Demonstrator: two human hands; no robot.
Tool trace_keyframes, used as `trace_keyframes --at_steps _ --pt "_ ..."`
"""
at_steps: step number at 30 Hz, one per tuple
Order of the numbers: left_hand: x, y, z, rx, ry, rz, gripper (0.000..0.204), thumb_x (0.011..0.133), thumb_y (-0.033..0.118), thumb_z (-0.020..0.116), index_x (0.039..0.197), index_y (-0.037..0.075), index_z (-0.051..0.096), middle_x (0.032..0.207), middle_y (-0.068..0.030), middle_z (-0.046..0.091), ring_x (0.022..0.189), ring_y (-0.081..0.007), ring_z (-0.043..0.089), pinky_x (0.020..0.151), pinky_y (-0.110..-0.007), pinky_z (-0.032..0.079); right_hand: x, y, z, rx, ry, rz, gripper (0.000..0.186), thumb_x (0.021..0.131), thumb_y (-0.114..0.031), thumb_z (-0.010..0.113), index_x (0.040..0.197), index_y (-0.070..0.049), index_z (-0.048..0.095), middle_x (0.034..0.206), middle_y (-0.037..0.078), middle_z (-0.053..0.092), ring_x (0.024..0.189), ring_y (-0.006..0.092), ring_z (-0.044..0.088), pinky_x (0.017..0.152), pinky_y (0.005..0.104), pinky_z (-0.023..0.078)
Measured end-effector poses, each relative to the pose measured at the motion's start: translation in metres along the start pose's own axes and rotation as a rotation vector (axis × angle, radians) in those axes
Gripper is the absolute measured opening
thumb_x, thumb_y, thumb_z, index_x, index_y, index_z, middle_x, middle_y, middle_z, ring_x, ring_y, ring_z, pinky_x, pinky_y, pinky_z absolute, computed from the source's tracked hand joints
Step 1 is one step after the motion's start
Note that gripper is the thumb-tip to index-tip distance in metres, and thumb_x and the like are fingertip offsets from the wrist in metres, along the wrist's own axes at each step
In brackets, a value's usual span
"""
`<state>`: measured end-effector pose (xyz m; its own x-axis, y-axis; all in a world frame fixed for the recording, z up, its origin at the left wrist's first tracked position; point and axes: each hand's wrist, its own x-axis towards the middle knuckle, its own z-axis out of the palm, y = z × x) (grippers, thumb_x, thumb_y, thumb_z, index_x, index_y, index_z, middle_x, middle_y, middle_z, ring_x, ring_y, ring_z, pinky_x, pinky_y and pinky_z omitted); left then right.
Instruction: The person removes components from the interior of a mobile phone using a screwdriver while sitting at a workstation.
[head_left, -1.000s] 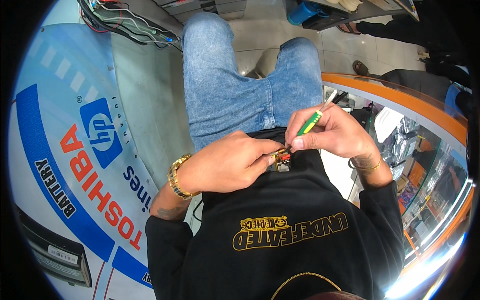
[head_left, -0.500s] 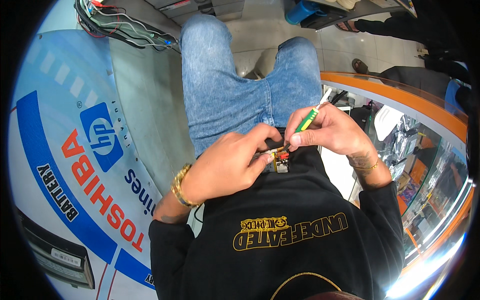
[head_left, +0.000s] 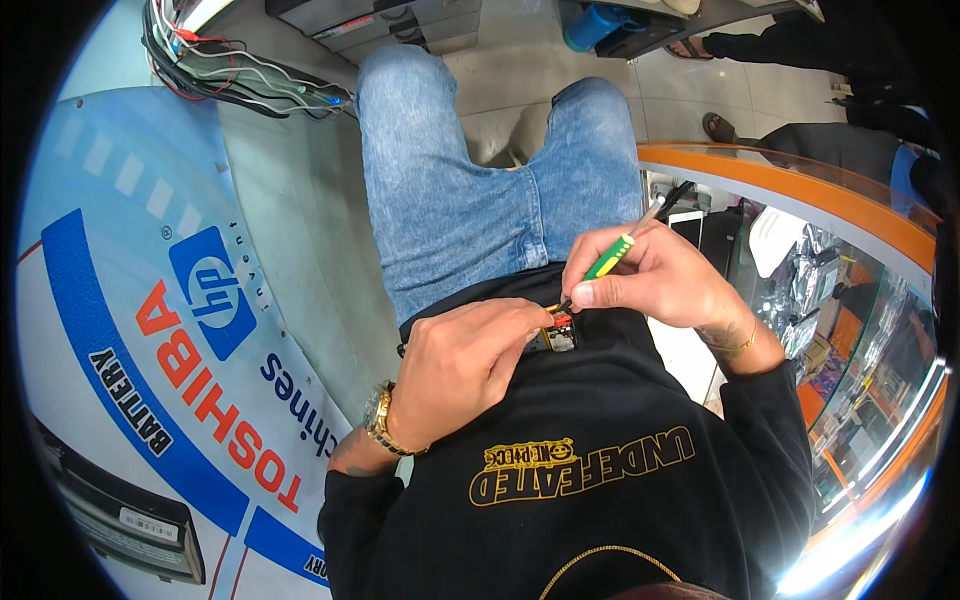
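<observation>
Against the lower front of my black shirt sits a small opened electronic device [head_left: 562, 338], showing a board with red, yellow and silver parts. My left hand [head_left: 470, 350] grips its left side, with the fingertips bent over the upper edge and covering much of it. My right hand [head_left: 655, 275] pinches a slim tool with a green-and-yellow handle [head_left: 610, 258], held at a slant. Its pale rear end points up and right. A dark lower tip meets the top of the device; whether it touches the board I cannot tell.
On my left, a printed blue-and-white surface [head_left: 130, 270] carries a black laptop battery [head_left: 125, 515]. Bundled cables [head_left: 270, 90] lie at the upper left. To my right stands a glass display case with an orange edge [head_left: 800, 175]. Another person's feet [head_left: 715, 128] show beyond.
My left hand has shifted slightly down and left, its fingers now closed further over the device. The right hand and tool have moved slightly left, with the tool still at the device's top.
</observation>
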<state>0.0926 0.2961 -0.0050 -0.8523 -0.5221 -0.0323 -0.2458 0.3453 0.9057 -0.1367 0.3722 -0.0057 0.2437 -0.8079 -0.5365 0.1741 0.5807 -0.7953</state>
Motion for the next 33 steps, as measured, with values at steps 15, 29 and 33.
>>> trace_keyframes --at_steps 15,29,33 --pt "-0.005 -0.01 0.003 -0.12 0.008 -0.058 0.017 0.083 -0.004 0.07 0.098 0.002 0.071 0.092 -0.0133 0.073 0.081 -0.0271 0.072 0.069 -0.032 0.056 -0.01 0.011 0.006 -0.065 0.111 -0.031 0.015 0.094 -0.015 0.069 0.096 0.0 0.068 0.083 0.004 0.07 0.08 0.0077 0.064 0.073 0.0244 0.05" --pt "-0.007 -0.011 0.003 -0.087 -0.031 -0.025 0.026 0.081 -0.003 0.069 0.105 0.009 0.072 0.093 -0.0108 0.072 0.077 -0.026 0.07 0.065 -0.033 0.056 -0.011 0.014 0.011 0.266 0.092 0.072 0.014 0.094 -0.012 0.067 0.1 0.0 0.066 0.09 0.006 0.07 0.085 0.012 0.066 0.079 0.0264 0.054" --pt "-0.009 -0.017 0.003 -0.129 -0.04 -0.059 0.028 0.082 -0.008 0.067 0.106 0.006 0.073 0.094 -0.0123 0.072 0.076 -0.0243 0.07 0.064 -0.031 0.055 -0.014 0.011 0.017 -0.155 0.182 -0.106 0.014 0.093 -0.014 0.068 0.094 0.0 0.067 0.077 0.006 0.069 0.072 0.0083 0.063 0.065 0.0267 0.048"
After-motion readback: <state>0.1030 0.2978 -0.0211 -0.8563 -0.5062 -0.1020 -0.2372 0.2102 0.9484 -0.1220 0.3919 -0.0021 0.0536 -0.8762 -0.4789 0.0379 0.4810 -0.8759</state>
